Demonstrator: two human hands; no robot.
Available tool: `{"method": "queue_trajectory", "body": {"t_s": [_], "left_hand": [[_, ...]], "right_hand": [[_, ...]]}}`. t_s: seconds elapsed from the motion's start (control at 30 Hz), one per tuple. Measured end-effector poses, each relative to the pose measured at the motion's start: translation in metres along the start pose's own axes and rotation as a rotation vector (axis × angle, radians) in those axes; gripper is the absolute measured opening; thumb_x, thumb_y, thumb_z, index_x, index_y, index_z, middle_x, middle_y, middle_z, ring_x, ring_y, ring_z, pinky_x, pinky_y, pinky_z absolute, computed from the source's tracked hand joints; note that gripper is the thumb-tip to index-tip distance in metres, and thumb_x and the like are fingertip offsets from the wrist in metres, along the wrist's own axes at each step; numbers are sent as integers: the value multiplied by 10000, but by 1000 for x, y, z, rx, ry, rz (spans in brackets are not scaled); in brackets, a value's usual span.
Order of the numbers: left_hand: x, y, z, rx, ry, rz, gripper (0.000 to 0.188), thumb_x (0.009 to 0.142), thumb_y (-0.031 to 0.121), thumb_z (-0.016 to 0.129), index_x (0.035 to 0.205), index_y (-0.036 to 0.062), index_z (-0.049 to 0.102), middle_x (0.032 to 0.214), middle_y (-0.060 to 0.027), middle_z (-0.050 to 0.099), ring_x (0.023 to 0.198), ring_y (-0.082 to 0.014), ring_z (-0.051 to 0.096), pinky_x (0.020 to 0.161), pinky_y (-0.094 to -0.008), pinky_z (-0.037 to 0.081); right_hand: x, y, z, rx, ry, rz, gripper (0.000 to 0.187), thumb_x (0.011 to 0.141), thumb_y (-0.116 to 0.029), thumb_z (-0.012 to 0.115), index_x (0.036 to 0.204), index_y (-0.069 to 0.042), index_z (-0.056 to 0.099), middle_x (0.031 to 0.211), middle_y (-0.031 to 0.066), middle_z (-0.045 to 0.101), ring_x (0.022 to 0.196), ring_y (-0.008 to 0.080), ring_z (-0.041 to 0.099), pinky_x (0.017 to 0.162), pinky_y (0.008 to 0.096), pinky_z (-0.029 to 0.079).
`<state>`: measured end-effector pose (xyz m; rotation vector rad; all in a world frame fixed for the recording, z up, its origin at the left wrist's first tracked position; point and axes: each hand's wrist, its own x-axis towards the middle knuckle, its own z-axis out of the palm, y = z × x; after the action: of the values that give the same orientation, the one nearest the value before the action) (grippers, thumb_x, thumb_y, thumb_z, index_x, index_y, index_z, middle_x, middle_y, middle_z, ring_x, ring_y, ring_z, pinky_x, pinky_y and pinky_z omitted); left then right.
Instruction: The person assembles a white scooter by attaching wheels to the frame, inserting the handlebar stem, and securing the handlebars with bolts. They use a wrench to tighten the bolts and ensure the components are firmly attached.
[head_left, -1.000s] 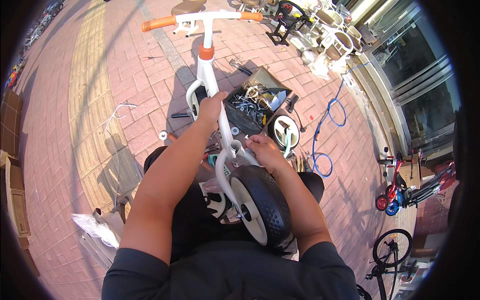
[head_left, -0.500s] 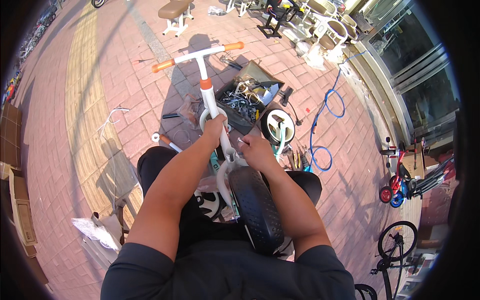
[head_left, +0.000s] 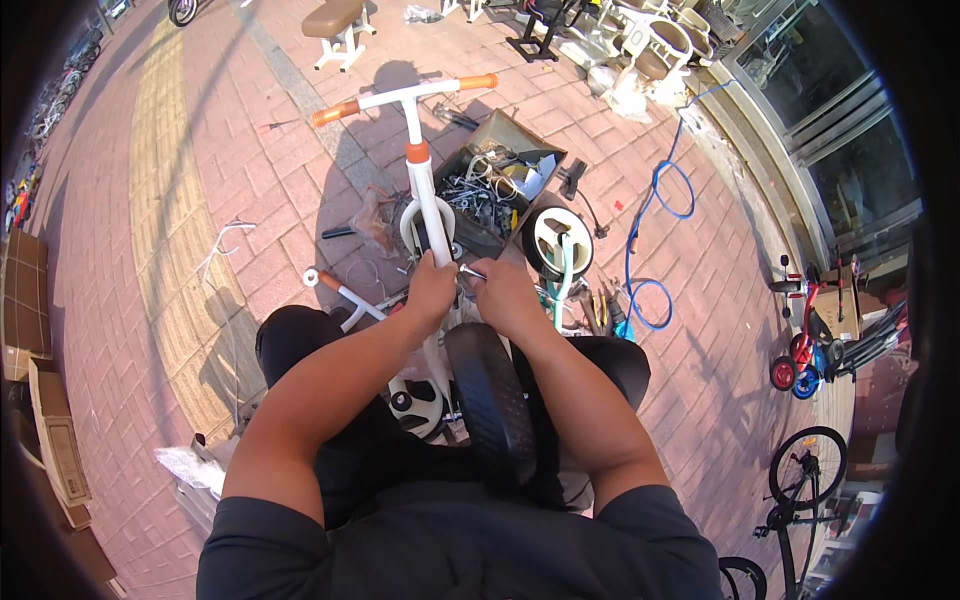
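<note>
A small white bike frame (head_left: pixel 423 195) stands between my knees, its handlebar with orange grips (head_left: pixel 405 97) pointing away from me. My left hand (head_left: pixel 432 290) is closed around the lower part of the white tube. Just to its right, my right hand (head_left: pixel 503 297) pinches a small silvery metal rod (head_left: pixel 473 271), which points at the tube; I cannot tell if it is a bolt or a tool. Closer to my body is the frame's wheel with its black tyre (head_left: pixel 488 400). The joint under my hands is mostly hidden.
Beyond the frame lies an open toolbox (head_left: pixel 500 185) full of loose metal parts. A white-rimmed wheel (head_left: pixel 557 243), pliers (head_left: pixel 603 310) and a blue hose (head_left: pixel 632 235) are to its right. An orange-and-white handlebar piece (head_left: pixel 340 290) rests left. Cardboard boxes (head_left: pixel 58 430) line the left edge.
My left hand has slid down the tube toward me. My right hand has brought the metal rod up close to the tube. The handlebar has shifted slightly right and away, and the tyre has turned.
</note>
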<state>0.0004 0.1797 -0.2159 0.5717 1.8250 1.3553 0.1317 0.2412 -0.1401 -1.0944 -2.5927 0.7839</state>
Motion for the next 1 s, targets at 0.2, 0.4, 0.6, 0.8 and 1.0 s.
{"method": "queue_trajectory", "body": {"t_s": [0.2, 0.4, 0.6, 0.8, 1.0], "left_hand": [[-15, -14, -1, 146, 157, 325, 340, 1016, 182, 540, 1275, -32, 596, 1120, -223, 683, 1039, -336, 649, 947, -403, 494], [-32, 10, -10, -194, -169, 198, 254, 1067, 190, 490, 1176, 2, 621, 909, -55, 635, 847, -120, 566, 796, -293, 470], [-33, 22, -10, -45, -128, 163, 249, 1076, 243, 496, 1056, 9, 579, 828, -58, 613, 779, -157, 568, 744, -322, 471], [-31, 17, -6, -46, -123, 185, 265, 1085, 262, 483, 1019, 23, 578, 807, -41, 592, 741, -138, 530, 702, -313, 448], [-33, 26, -4, -21, -126, 144, 304, 1086, 287, 482, 1013, 12, 589, 804, -68, 612, 742, -164, 556, 701, -342, 460]], "right_hand": [[-3, -5, 7, -52, 5, -2, 222, 881, -112, 651, 1080, -41, 719, 943, 235, 676, 927, 431, 663, 823, 526, 520], [10, -10, 5, 99, 41, 113, 258, 837, -154, 726, 1059, -25, 706, 1015, 223, 702, 963, 405, 682, 844, 477, 542], [20, -6, -7, 335, -46, 343, 292, 817, -95, 716, 1085, 10, 667, 987, 139, 714, 886, 257, 724, 770, 359, 580], [18, -3, -16, 956, -227, 723, 374, 857, -32, 650, 1212, -19, 532, 1003, 110, 632, 809, 227, 699, 736, 389, 611], [28, -1, -28, 1193, -244, 748, 471, 889, 6, 586, 1334, 3, 433, 1036, 137, 607, 770, 227, 684, 777, 408, 615]]}}
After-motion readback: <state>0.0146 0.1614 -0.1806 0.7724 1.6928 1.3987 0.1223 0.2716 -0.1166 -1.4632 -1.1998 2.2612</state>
